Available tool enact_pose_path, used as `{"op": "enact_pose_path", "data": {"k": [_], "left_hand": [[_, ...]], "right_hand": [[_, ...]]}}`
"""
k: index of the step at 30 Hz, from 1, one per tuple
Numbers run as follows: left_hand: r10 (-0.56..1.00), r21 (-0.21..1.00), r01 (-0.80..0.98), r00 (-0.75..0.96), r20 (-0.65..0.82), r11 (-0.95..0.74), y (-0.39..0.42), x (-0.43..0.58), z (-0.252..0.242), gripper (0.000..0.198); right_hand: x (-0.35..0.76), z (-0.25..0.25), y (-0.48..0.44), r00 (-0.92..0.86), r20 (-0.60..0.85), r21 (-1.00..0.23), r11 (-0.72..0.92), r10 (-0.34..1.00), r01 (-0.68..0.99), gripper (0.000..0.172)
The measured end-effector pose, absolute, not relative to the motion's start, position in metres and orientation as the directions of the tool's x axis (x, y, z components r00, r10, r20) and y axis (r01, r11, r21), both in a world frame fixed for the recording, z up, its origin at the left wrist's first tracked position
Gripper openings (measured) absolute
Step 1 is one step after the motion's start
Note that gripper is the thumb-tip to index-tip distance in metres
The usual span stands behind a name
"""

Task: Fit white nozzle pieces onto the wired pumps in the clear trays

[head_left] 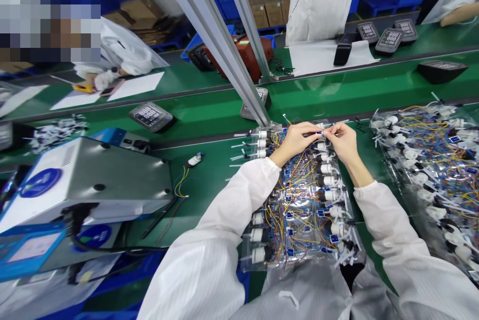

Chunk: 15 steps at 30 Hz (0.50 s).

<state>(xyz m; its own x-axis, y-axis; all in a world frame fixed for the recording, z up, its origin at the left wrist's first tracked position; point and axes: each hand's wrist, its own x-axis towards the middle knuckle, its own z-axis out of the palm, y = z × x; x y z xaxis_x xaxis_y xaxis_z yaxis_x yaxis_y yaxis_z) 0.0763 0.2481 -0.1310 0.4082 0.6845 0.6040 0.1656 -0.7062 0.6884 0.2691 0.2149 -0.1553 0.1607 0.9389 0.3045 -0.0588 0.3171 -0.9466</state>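
My left hand (294, 141) and my right hand (342, 143) meet above the far end of a heap of clear plastic bags (299, 210). Both pinch a small blue connector (318, 132) between their fingertips. The bags hold white cylindrical pump units (258, 233) with blue, yellow and red wires. Under my wrists, the far part of the heap is partly hidden. A second bagged heap (422, 175) lies to the right, beyond my right sleeve (407, 240).
A green conveyor belt (209, 155) runs past me, with a grey metal machine (90, 180) on its left and a digital display unit (151, 116) beyond it. An aluminium post (239, 51) rises at the far side. Co-workers in white sit across the belt near more display units.
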Motion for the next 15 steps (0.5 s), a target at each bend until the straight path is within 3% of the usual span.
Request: {"op": "enact_pose_path", "data": {"k": [4, 10, 15], "left_hand": [[0.658, 0.652, 0.183, 0.419, 0.626, -0.736, 0.2469, 0.0783, -0.1352, 0.019], [0.727, 0.726, 0.152, 0.327, 0.603, -0.671, 0.2443, 0.0829, -0.1341, 0.021], [0.761, 0.757, 0.151, 0.292, 0.580, -0.635, 0.2434, 0.0828, -0.1336, 0.021]], "right_hand": [[0.2689, -0.1599, 0.2142, 0.161, 0.321, -0.946, 0.323, 0.934, 0.008, 0.024], [0.2662, -0.1588, 0.2158, 0.217, 0.341, -0.917, 0.374, 0.915, -0.135, 0.023], [0.2646, -0.1619, 0.2174, 0.246, 0.296, -0.929, 0.338, 0.923, -0.153, 0.024]]}}
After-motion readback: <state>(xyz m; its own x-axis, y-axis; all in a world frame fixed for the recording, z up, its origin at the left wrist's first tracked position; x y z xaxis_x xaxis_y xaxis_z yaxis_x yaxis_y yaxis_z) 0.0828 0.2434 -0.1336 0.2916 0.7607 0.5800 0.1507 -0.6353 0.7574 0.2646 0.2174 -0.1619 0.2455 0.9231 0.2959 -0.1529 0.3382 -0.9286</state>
